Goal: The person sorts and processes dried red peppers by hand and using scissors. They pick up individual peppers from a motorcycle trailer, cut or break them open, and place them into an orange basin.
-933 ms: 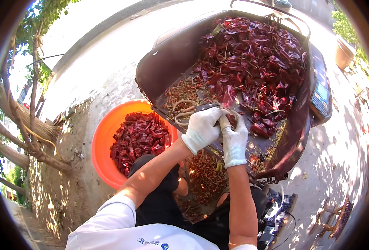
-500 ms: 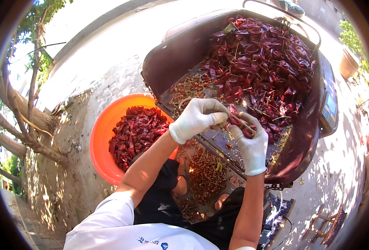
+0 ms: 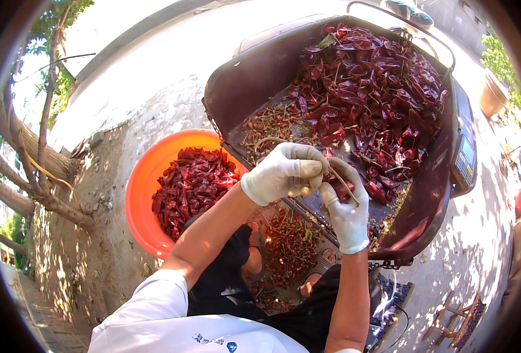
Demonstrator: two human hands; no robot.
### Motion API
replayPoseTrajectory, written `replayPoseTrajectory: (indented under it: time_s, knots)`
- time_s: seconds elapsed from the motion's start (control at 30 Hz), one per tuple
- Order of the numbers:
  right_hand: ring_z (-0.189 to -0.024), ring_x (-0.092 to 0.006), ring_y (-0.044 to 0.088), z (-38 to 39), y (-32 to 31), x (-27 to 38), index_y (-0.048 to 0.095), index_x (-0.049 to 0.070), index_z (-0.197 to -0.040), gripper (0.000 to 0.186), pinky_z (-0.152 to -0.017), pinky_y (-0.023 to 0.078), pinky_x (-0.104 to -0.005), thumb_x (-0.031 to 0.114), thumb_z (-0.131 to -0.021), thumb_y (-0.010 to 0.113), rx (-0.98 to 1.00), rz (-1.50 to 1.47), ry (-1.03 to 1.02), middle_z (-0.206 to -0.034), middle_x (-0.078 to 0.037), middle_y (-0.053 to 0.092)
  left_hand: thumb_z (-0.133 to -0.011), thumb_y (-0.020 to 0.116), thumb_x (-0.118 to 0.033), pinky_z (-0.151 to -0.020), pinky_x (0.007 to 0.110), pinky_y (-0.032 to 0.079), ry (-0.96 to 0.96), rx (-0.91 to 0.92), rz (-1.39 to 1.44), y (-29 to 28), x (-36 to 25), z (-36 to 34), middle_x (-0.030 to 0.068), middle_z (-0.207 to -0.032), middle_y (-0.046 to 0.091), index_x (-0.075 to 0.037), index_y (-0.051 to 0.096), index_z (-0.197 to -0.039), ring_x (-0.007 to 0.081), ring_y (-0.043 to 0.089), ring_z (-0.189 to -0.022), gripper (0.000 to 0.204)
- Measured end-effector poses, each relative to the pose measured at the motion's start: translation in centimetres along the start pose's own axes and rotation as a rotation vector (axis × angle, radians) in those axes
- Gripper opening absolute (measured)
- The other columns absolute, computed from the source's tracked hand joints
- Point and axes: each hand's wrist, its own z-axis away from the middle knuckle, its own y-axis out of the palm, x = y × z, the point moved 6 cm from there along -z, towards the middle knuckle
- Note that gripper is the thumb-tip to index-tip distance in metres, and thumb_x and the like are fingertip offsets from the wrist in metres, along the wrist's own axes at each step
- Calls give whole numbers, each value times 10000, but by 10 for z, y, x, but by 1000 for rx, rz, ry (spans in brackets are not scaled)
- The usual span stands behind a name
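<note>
My gloved left hand (image 3: 290,172) is closed in a pinch beside the right one, over the near edge of the cart tray. What sits between its fingertips is too hidden to make out. My gloved right hand (image 3: 349,207) grips a dried red chili pepper (image 3: 343,190), with a pale stem (image 3: 341,180) crossing in front of it. Beyond both hands, a big heap of dried chili peppers (image 3: 372,88) fills much of the dark tray (image 3: 246,82). Loose stems and caps (image 3: 267,125) lie in its left part.
An orange basin (image 3: 141,206) of red chili pieces (image 3: 193,191) stands left of my knees. Discarded stems (image 3: 287,244) cover the ground between my feet. A scale display (image 3: 465,157) is fixed at the tray's right side. Tree trunks (image 3: 48,159) rise at left; a small wooden stool (image 3: 458,323) is at lower right.
My hands have come closer together, the right one slightly left and down. The chili between them now shows less, more covered by the fingers.
</note>
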Motion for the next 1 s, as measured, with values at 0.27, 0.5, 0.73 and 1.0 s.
replayPoseTrajectory:
  time_s: [0.27,0.5,0.73,1.0]
  knots:
    - [-607,-57,550,5,3,-8,633,-19,-1071,194,-529,443,-217,57,-893,638,-48,-152,246,-812,-20,635,-917,654,-186,-529,193,377,64,-192,-164,4,-3,-4,44,-801,636,43,588,-1225,60,546,-655,389]
    - [-409,-40,365,12,0,-9,627,16,-958,141,-370,253,-224,124,-868,622,50,-340,491,-614,25,511,-890,698,-117,-830,273,497,206,-84,-616,12,-5,-6,45,-1003,663,4,696,-1075,117,616,-929,222]
    - [-401,-37,349,18,9,-17,597,51,-904,136,-352,253,-206,182,-868,583,141,-438,586,-617,31,502,-903,679,-126,-762,272,488,264,-119,-825,15,-5,-6,47,-896,663,10,684,-963,108,607,-840,148]
    - [-631,-278,640,11,0,-13,658,42,-858,116,-602,485,-349,97,-767,706,212,644,-80,-708,-95,653,-935,628,-200,-714,276,471,88,-121,-711,2,16,-7,27,-809,639,16,669,-895,110,574,-764,224]
